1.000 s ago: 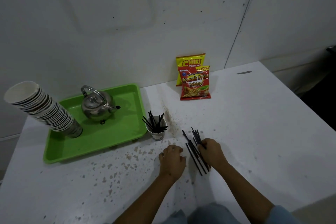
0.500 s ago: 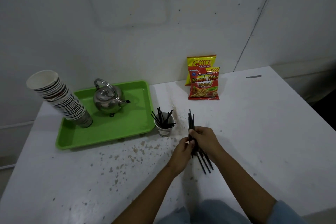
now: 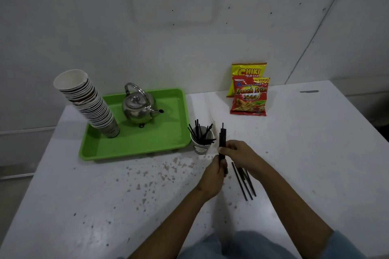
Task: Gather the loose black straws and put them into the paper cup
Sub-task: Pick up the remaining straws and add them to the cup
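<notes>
A bundle of black straws (image 3: 222, 136) stands upright just right of the paper cup (image 3: 201, 147), which holds several black straws leaning outward. My right hand (image 3: 239, 151) grips the bundle near its middle and my left hand (image 3: 216, 171) grips its lower end. A few loose black straws (image 3: 244, 181) lie on the white table under my right forearm, partly hidden by it.
A green tray (image 3: 134, 143) at the left carries a leaning stack of paper cups (image 3: 88, 101) and a metal kettle (image 3: 137, 107). Two snack bags (image 3: 249, 92) lean by the back wall. The table (image 3: 315, 153) is speckled with brown spots near the front.
My hands lifted a bundle of straws off the table and stood it upright between them, close to the cup. A few straws stayed on the table.
</notes>
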